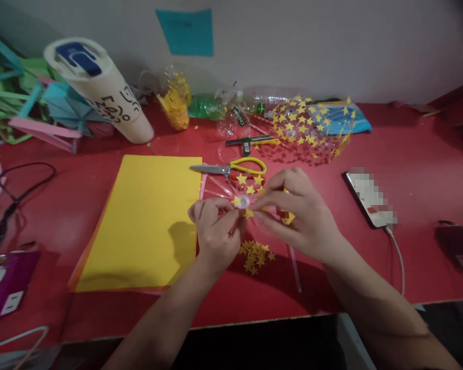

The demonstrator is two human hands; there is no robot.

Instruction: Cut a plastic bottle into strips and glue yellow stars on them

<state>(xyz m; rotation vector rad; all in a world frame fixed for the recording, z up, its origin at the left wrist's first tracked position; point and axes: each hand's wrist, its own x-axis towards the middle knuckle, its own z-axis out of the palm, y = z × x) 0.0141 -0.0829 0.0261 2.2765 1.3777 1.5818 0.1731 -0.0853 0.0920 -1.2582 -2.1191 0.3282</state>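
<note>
Pinched in my left hand (218,231) is a clear plastic bottle piece (244,201), its round ring facing up and thin clear strips spreading from it. Several yellow stars sit on the strips around the ring. My right hand (303,213) has thumb and fingertips closed on a yellow paper star (248,214) right beside the ring; whether the star is stuck down, I cannot tell. Just below my hands lies a small pile of yellow stars (254,252). Scissors (224,169) with yellow handles rest above my hands. My fingers hide part of the plastic piece.
Yellow paper sheets (142,221) lie left. Behind are a white tumbler (119,97), a cup of yellow scraps (175,105), a green bottle (208,106), a cutter (250,141) and a star-covered plastic piece (312,123). A charging phone (366,200) lies right on the red table (420,246).
</note>
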